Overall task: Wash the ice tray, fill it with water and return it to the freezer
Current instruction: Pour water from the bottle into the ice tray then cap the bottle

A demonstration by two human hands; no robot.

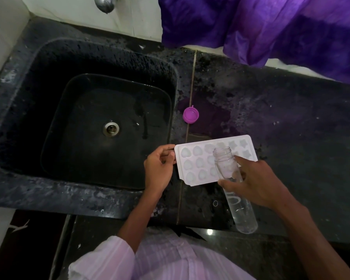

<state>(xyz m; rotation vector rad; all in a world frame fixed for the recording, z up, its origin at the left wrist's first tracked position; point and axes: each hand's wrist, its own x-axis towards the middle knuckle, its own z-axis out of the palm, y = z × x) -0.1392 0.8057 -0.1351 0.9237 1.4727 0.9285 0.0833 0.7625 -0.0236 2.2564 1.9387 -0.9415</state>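
Observation:
A white ice tray (198, 162) with heart and star moulds lies flat on the dark counter, just right of the sink. My left hand (160, 168) pinches the tray's left edge. My right hand (255, 182) grips a clear plastic bottle (236, 201) with no cap on it. The bottle is tilted, its open mouth over the tray's middle cells. I cannot tell whether water is coming out. The bottle's purple cap (191, 114) lies upside down on the counter beyond the tray.
A black stone sink (28, 110) with a wet basin and metal drain (111, 129) fills the left. A chrome tap (105, 4) hangs above it. Purple cloth (271, 27) drapes over the counter's far right. The counter (301, 128) is wet and speckled.

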